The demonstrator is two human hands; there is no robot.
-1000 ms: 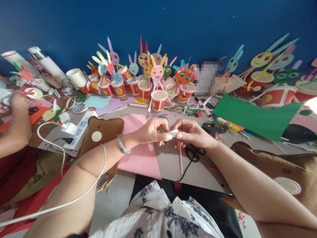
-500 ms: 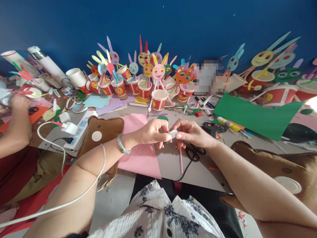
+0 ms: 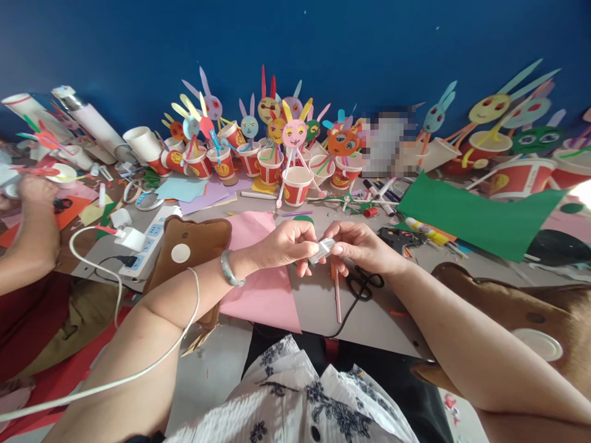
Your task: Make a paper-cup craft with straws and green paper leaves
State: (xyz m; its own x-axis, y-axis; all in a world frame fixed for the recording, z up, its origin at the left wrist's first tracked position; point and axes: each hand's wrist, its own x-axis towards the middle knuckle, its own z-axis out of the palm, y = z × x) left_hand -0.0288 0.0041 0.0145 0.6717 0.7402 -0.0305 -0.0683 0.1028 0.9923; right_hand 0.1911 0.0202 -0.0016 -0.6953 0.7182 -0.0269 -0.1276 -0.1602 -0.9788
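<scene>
Between both hands is a small, shiny, whitish piece (image 3: 324,247), flat-looking and partly see-through; its exact kind I cannot make out. My left hand (image 3: 298,243) pinches one end of it between thumb and fingers. At the other end, my right hand (image 3: 357,246) grips it with thumb and forefinger. Pink paper (image 3: 261,289) lies below and left of my hands. Just behind them a round green paper piece (image 3: 303,219) shows in part. Below my right hand a narrow pink strip (image 3: 337,298) rests on the table, close to a black cord (image 3: 364,289).
Paper cups with animal-face figures (image 3: 298,184) line the back. A power strip (image 3: 154,240) and brown cushion (image 3: 196,231) lie left; green paper (image 3: 480,215), a glue stick (image 3: 427,229) and another cushion (image 3: 498,307) lie right. A white cable (image 3: 152,369) crosses my left arm. Another person's arm (image 3: 37,227) is far left.
The whitish piece has turned between my fingers, and more of it shows now. My fingers have shifted slightly. The other person's hand at far left has moved a little.
</scene>
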